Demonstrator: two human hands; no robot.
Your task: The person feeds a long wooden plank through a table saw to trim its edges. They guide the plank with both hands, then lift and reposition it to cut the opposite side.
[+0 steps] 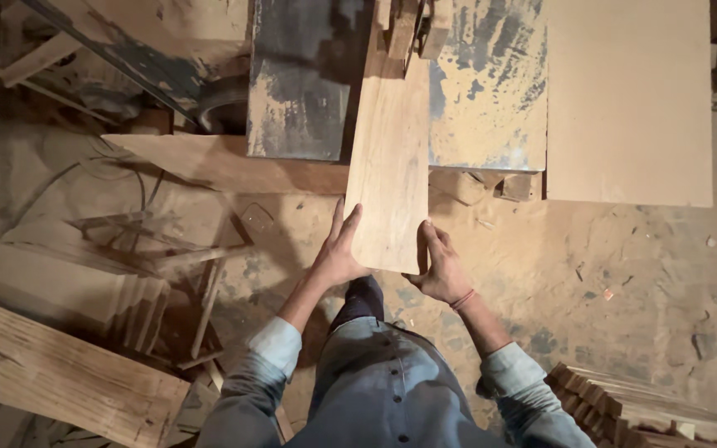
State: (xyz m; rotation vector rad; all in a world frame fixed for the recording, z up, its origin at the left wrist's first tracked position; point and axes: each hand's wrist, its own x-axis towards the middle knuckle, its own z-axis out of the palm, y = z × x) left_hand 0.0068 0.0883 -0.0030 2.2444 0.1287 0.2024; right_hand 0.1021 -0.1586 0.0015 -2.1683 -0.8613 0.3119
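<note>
The head camera looks straight down at a person in a grey buttoned shirt with rolled cuffs. Both hands hold the near end of a long pale wooden board, which runs away from the body and up onto a worn, paint-scuffed metal table.

The left hand lies flat along the board's left edge, fingers stretched forward and the thumb against the wood; its grip is open-palmed, pressing rather than wrapping. The right hand is curled around the board's near right corner, thumb up along the right edge, so this grip is closed on the board. A reddish thread circles the right wrist.

The board's far end reaches some small wooden blocks near the top of the view; it looks to touch them, though shadow makes that hard to confirm. Just right of the metal table lies a large flat sheet of light fibreboard.

The floor is thick with sawdust. A heavy plank lies at lower left, loose offcuts above it, and a stack of thin wooden strips sits at lower right.
</note>
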